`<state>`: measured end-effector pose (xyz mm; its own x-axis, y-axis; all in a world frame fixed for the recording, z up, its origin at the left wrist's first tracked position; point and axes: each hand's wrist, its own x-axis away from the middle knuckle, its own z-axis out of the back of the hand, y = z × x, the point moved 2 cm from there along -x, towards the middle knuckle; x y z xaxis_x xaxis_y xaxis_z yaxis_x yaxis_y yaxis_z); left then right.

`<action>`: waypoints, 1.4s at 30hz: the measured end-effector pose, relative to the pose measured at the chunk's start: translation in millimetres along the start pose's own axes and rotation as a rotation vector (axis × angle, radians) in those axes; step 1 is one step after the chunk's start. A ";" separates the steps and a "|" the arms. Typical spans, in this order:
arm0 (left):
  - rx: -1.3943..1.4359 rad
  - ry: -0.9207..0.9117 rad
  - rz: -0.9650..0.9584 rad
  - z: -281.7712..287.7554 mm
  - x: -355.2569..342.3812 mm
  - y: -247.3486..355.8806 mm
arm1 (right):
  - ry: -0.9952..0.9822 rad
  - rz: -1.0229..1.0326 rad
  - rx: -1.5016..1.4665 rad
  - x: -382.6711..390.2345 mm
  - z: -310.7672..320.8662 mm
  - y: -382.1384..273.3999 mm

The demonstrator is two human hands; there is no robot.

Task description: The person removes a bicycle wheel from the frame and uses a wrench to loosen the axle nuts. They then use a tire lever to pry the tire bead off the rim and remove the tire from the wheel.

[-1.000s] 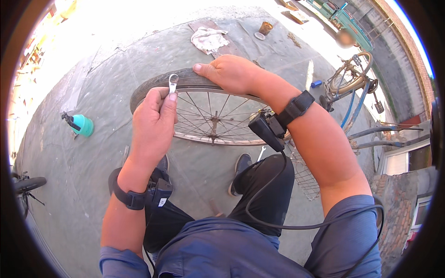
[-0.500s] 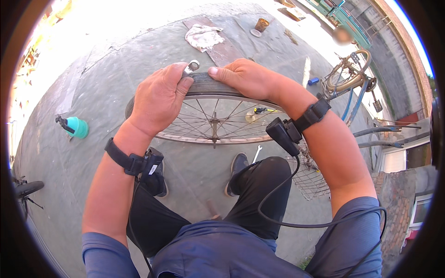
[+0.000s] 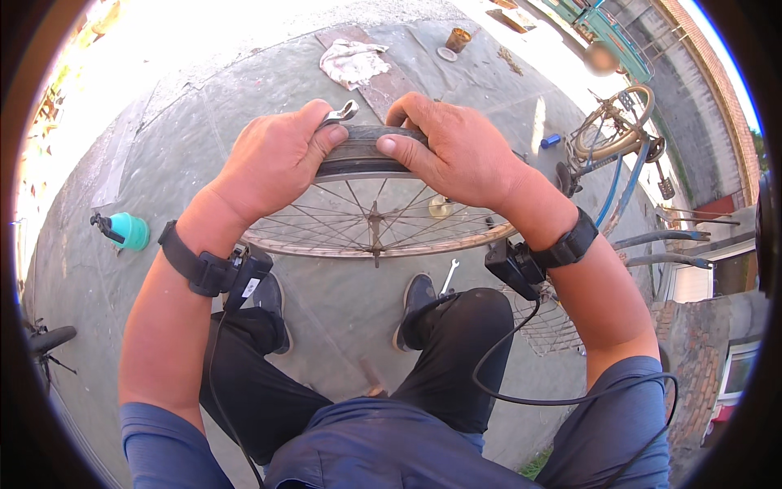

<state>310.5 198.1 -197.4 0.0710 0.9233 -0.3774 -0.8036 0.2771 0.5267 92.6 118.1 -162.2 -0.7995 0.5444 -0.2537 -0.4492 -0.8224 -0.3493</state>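
A spoked bicycle wheel stands in front of me, its black tyre at the top between my hands. My left hand is closed round a metal wrench, with its thumb pressing on the tyre; only the wrench's shiny end shows, beyond the tyre's far side. To the right, my right hand grips the tyre, thumb on the near side and fingers curled over the far side. Those fingertips are hidden. Black straps with small devices and cables sit on both wrists.
Another wrench lies by my right shoe. A teal spray bottle stands at left. At right are an upturned bicycle, a blue cylinder and a wire basket. Farther off lie a white cloth and a rusty can.
My right hand has rolled so its fingers bend over the tyre's far side. The wrench end in my left hand has tipped to the right. The wheel has shifted slightly.
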 end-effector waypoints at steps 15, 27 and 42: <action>0.083 -0.003 0.039 3.7 -4.6 -22.7 | 0.175 0.116 0.379 -19.6 -23.1 -10.3; 0.212 0.372 0.044 23.5 27.6 -27.6 | -0.052 -0.100 0.081 -45.4 -14.5 3.7; 0.298 -0.300 0.465 47.1 31.4 17.3 | 0.004 -0.062 0.086 -46.4 -18.8 3.7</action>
<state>326.7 244.4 -164.2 -0.0487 0.9876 0.1494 -0.5946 -0.1489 0.7902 135.5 92.9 -168.7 -0.7678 0.5949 -0.2380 -0.5302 -0.7984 -0.2854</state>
